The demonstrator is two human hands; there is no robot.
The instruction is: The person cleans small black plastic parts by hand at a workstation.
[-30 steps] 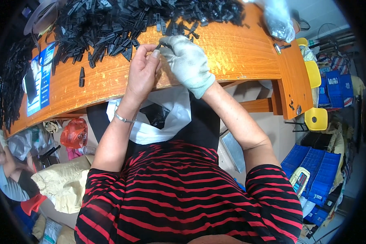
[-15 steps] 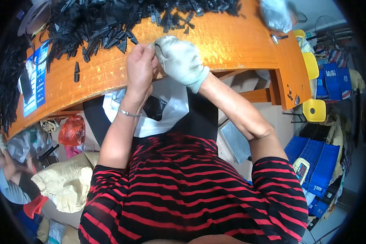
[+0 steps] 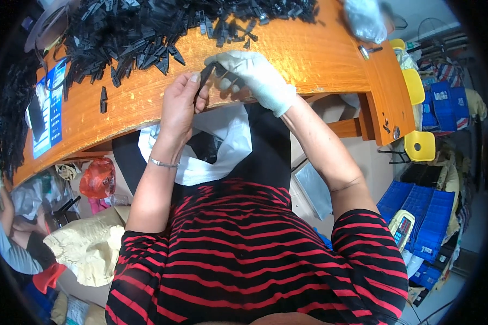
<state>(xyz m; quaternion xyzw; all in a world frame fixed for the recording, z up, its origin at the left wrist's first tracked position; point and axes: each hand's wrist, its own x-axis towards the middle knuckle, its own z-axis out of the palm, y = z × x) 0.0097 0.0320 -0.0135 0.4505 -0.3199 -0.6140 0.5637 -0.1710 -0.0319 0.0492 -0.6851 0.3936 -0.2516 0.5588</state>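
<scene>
My bare left hand (image 3: 180, 103), wearing a bracelet at the wrist, pinches a narrow black plastic piece (image 3: 203, 82) between thumb and fingers, just above the table's front edge. My right hand (image 3: 255, 76), in a pale knitted glove, grips the upper end of that same piece with thumb and forefinger; its other fingers curl beneath. Beyond both hands spreads a heap of similar black plastic pieces (image 3: 130, 40), many of them pointed. One single piece (image 3: 103, 99) lies apart to the left. Below the hands, a white bag (image 3: 236, 142) sits open at my lap with dark pieces inside.
The orange wooden table (image 3: 298, 59) curves around me. A blue-and-white printed sheet (image 3: 49, 116) lies at its left, and a clear plastic bag (image 3: 366, 21) at its far right. Yellow stools (image 3: 419, 146) and blue crates (image 3: 417, 211) stand right. Another person's arm (image 3: 6, 214) shows at left.
My hands have tilted and drawn slightly apart, so the black piece between them now shows. The gloved hand has turned, bringing its curled fingers into view.
</scene>
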